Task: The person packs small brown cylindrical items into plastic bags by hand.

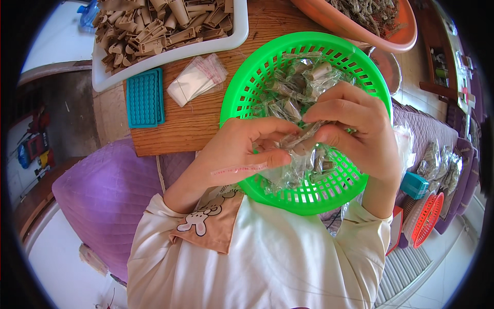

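Over the green basket (299, 207), my left hand (244, 144) and my right hand (355, 126) grip a small clear plastic bag (303, 146) between them. The fingertips of both hands are pinched on it; its contents are hard to make out. A clear strip with red print (239, 169) clings to my left wrist. In the basket, below and beyond my hands, lie several clear bags (293, 87) with brownish pieces inside. My right hand covers part of this pile.
Brown curved plastic pieces (154, 31) fill a white bin (241, 33) at far left. Stacked clear bags (193, 85) and teal dimpled trays (144, 100) lie on the wooden table (180, 138). An orange basin (355, 45) holds dry brownish bundles. A purple seat (98, 190) stands left.
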Demonstrator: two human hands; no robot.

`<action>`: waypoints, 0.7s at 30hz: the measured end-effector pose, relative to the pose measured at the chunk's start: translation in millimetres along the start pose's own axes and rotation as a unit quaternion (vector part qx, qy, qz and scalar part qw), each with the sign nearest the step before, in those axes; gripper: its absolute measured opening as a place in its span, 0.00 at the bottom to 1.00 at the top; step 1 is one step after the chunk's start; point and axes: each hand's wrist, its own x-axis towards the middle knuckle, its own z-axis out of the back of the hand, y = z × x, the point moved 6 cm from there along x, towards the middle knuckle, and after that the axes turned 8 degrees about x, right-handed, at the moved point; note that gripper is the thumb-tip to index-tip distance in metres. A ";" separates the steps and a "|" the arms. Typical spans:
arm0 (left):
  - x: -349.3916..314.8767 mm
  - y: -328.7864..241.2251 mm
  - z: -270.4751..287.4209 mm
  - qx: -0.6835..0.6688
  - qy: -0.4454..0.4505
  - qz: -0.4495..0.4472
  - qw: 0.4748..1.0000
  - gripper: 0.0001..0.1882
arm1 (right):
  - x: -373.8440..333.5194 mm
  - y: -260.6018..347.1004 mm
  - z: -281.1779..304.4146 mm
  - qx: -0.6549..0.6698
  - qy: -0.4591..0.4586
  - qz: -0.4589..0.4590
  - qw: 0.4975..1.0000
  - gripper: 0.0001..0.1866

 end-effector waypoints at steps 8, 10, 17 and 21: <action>8.7 6.7 -10.6 -0.153 -0.006 0.009 0.988 0.21 | -10.6 0.7 -8.4 -0.040 -0.086 0.011 0.995 0.11; 7.9 6.1 -10.1 -0.192 0.013 0.011 0.981 0.22 | -15.0 -3.7 -9.3 -0.032 -0.097 0.049 0.994 0.11; 7.9 -0.6 -11.5 -0.182 -0.025 -0.005 0.983 0.24 | -28.2 3.4 -12.0 -0.104 -0.204 0.046 0.972 0.12; 7.2 -6.4 -13.5 -0.120 -0.035 -0.042 0.991 0.25 | -38.7 -0.7 -19.5 -0.121 -0.252 -0.020 0.960 0.11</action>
